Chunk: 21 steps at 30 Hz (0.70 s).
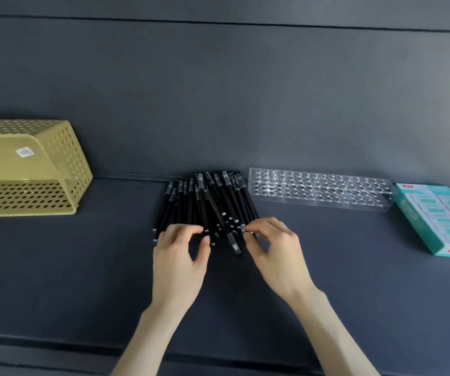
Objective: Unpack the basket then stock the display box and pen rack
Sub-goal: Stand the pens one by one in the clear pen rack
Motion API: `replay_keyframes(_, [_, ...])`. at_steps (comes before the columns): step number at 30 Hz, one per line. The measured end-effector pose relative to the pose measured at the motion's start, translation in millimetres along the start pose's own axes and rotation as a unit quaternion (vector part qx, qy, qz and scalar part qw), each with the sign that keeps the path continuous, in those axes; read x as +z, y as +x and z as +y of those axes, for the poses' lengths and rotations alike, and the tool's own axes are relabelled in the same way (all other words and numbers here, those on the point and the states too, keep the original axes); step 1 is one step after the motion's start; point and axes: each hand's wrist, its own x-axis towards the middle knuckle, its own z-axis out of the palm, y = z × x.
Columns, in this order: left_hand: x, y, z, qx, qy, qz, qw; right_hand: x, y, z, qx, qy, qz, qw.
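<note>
Pens [210, 204] fanned just ahead of the 2 hands, long axes front-to-back; left hand [177, 256] and right hand [272, 251] each pinch near ends, rack [318, 189] nearer right hand

One basket [77, 164], yellow and perforated, at the left edge of the frame. One heap of black pens [207, 207] at centre: well over a dozen, and they overlap so thickly that the exact number won't come out. Just one of them lies slantwise across the rest. One clear pen rack [318, 189] right of centre, its holes in several rows, too many and too glinting to tally. One teal display box [413, 221] at the right edge, small packs inside in two columns, number unclear. And two hands: left hand [177, 253], right hand [275, 248]
</note>
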Motion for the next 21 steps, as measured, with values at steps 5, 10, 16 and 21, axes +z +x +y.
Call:
replay_keyframes(5, [15,40,-9,-0.055,0.044,-0.027,0.997,23,33,1,-0.005,-0.043,0.018,0.999])
replay_keyframes(10, [30,70,-13,-0.111,0.086,-0.069,0.988,38,61,7,0.05,-0.07,-0.001,0.996])
replay_keyframes(16, [29,85,-17,-0.153,0.015,-0.113,0.982,48,78,6,0.08,-0.067,0.003,0.995])
replay_keyframes(21, [23,98,-20,-0.133,0.035,-0.146,0.98,51,82,4,0.097,-0.054,0.019,0.994])
